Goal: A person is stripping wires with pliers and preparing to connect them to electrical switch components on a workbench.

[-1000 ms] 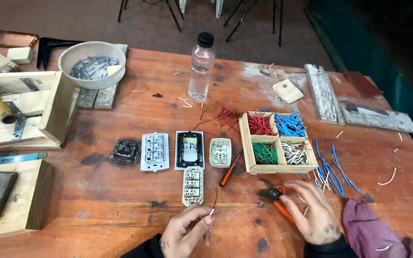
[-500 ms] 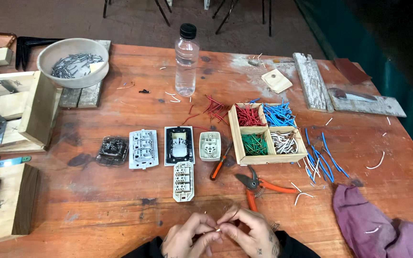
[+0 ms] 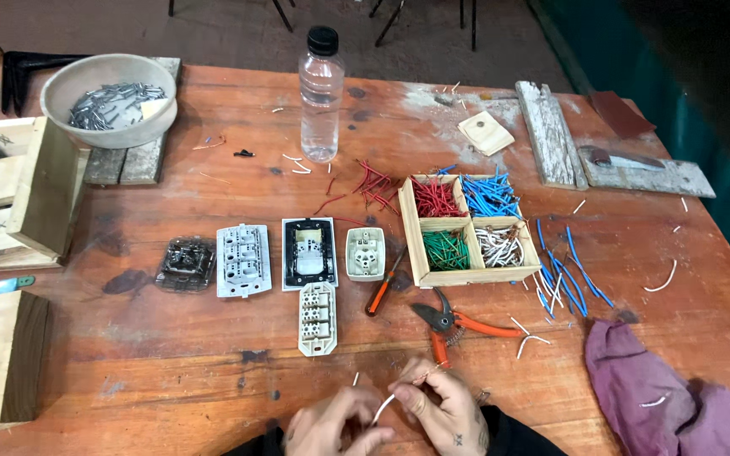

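Hands (image 3: 344,426) (image 3: 441,409) pinch white wire (image 3: 382,409), slanting up toward the right.

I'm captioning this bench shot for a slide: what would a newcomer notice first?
Probably the wooden box right of centre, its four compartments sorted with red, blue, green and white wire pieces. At the near edge, the left hand and right hand hold a short white wire between them, with orange-handled pliers lying just beyond.

White wire (image 3: 384,407), orange-handled pliers (image 3: 458,324), purple cloth (image 3: 669,405), possibly grey nails (image 3: 111,100), reddish-brown table (image 3: 171,371).
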